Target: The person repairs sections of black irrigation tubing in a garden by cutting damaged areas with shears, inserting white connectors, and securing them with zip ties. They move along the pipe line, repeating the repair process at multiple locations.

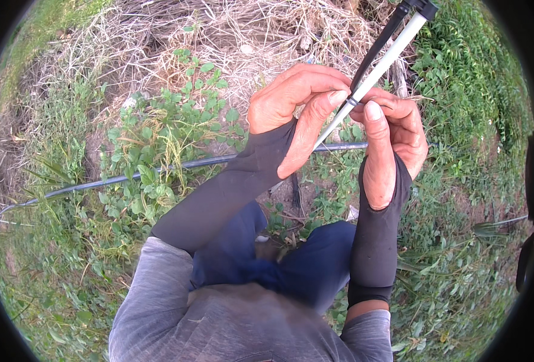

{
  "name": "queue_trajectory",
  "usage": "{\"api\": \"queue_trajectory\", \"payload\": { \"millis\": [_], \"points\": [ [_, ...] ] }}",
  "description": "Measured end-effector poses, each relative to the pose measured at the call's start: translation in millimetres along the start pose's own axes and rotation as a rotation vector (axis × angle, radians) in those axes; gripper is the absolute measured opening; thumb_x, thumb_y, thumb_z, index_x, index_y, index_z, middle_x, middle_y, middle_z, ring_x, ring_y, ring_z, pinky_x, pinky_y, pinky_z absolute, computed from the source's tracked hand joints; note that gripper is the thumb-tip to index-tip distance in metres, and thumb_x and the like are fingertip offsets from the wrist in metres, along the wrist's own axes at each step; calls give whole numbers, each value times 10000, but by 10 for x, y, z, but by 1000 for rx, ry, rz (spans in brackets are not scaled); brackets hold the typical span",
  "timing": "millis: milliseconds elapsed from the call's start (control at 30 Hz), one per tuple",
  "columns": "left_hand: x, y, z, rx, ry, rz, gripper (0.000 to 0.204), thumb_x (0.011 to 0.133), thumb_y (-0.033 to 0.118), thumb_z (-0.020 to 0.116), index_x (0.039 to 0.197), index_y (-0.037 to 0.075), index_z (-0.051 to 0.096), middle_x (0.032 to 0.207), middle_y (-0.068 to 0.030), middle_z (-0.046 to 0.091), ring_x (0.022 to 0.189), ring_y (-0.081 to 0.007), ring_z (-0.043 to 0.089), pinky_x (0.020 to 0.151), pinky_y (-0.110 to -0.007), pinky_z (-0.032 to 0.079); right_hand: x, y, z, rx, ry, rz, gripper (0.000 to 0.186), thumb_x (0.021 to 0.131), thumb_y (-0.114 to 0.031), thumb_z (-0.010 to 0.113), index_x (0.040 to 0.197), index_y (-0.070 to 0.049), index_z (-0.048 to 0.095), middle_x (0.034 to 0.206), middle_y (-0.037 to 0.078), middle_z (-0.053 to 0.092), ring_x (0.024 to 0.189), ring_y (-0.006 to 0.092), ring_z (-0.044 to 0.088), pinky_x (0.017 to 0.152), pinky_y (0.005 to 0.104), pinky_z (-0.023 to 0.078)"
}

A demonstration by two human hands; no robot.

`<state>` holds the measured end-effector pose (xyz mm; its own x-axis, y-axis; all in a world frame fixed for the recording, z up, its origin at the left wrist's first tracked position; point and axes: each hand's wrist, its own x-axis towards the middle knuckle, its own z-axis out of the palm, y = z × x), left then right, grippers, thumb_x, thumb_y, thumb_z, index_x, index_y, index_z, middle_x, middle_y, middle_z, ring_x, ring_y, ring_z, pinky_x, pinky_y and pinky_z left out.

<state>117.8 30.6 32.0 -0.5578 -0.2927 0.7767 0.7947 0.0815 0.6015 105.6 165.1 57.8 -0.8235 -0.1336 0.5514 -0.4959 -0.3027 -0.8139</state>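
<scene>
- In the head view, the white rod [390, 56] runs on a diagonal, from a black fitting [425, 8] at the upper right of the frame down to between the hands, right of centre.
- The left hand [300, 96] closes thumb and fingertips on the rod from the left, just beside a dark narrow band [352, 101] that wraps it crosswise.
- The right hand [393, 130] meets it from the right, its bent fingers behind the thumb; whether they pinch something thin I cannot tell. Both hands are near the band, the left thumb nearest.
- A slimmer black strip [379, 46] lies along the rod's left side and narrows toward the left fingertips.
- The rod looks smooth, straight and stiff, probably plastic; the fitting is blocky and dull.
- Beneath, a slender bluish-black pipe [200, 161] curves across the middle of the frame, over leafy weeds [158, 142]; brittle, tangled straw [218, 36] fills the upper part.
</scene>
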Motion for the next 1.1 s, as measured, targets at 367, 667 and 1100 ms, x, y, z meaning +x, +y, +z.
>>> {"api": "queue_trajectory", "payload": {
  "millis": [367, 667, 1100],
  "points": [
    [17, 35, 80, -643, 54, -580, 179, 893, 143, 615, 1005, 6, 586, 910, -83, 647, 833, -148, 623, 770, -286, 493, 18, 33, -8, 161, -39, 99, 99, 841, -36, 654, 904, -10, 581, 953, 103, 649, 819, 126, 595, 768, 273, 488],
    [273, -201, -130, -711, -318, -854, 338, 878, 190, 619, 1150, 6, 538, 976, -81, 631, 885, -162, 607, 800, -306, 481, 248, 12, -185, 162, -294, 99, 75, 823, -5, 654, 862, -7, 590, 1057, 132, 605, 832, 152, 605, 727, 297, 507],
    [147, 108, -63, -221, -258, -434, 217, 903, 121, 592, 1082, 0, 608, 1034, -77, 642, 952, -138, 601, 862, -281, 467, 284, 180, -236, -156, -168, -349, 155, 750, 69, 692, 826, -32, 604, 905, 90, 624, 797, 162, 600, 704, 287, 493]
  ]
}}
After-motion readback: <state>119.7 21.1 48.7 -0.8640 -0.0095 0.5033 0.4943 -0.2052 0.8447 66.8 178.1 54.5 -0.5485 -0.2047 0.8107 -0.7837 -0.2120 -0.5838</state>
